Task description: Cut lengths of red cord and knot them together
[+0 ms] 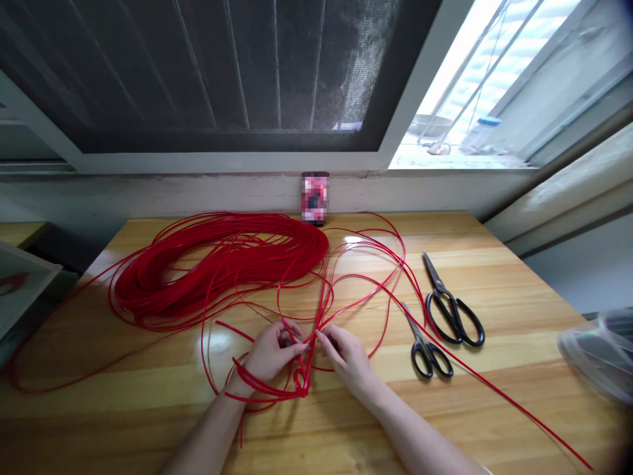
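Observation:
Thin, shiny red plastic strands [316, 323] run together between my two hands above the wooden table. My left hand [274, 351] pinches some of them between thumb and fingers. Opposite it, the thumb and forefinger of my right hand [347, 359] are closed on the strands where they cross. Just below the hands, the strands form a small knotted loop [301, 382], and loose ends trail left across my left wrist. Other strands spread up and to the right. Which single strand each hand grips cannot be made out.
A large coil of red strand [222, 270] lies at the back left. Large black-handled scissors [452, 310] and smaller scissors [428, 353] lie to the right. A small pink picture card [315, 198] stands at the table's [519, 343] back edge. A clear plastic container [601, 356] is at far right.

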Motion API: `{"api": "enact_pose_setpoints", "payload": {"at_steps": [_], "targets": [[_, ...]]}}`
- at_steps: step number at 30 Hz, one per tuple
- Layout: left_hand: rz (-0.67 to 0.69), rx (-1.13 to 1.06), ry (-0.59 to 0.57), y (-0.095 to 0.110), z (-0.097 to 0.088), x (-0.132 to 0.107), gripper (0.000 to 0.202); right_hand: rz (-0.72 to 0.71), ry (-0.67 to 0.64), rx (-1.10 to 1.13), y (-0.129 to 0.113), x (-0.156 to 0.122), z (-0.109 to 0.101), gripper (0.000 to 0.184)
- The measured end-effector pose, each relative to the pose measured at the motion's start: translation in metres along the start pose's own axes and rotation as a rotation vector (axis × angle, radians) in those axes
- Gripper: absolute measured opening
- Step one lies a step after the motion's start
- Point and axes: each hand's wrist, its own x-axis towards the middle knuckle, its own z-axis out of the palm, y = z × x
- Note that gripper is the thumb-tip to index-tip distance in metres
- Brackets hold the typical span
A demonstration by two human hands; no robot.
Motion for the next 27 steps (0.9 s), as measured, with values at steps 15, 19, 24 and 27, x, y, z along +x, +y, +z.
{"api": "enact_pose_setpoints", "payload": {"at_steps": [15,19,24,27], "targets": [[0.003,-0.009,-0.004,-0.0010,0.0001,0.0012,0.025,0.000,0.003,-0.019,0.0018,0.0004,0.0010,0.033],[-0.004,-0.022,-0.005,0.0012,0.0018,0.0017,0.027,0.002,0.009,0.000,0.0004,-0.0014,-0.0023,0.034],[0.012,-0.013,-0.003,-0.0031,0.0017,0.0031,0.029,0.000,0.002,0.000,0.0004,-0.0035,-0.0052,0.034],[0.017,-0.018,-0.006,-0.0054,0.0005,0.0031,0.030,-0.005,0.009,-0.005,0.0005,-0.0025,-0.0039,0.034]]}}
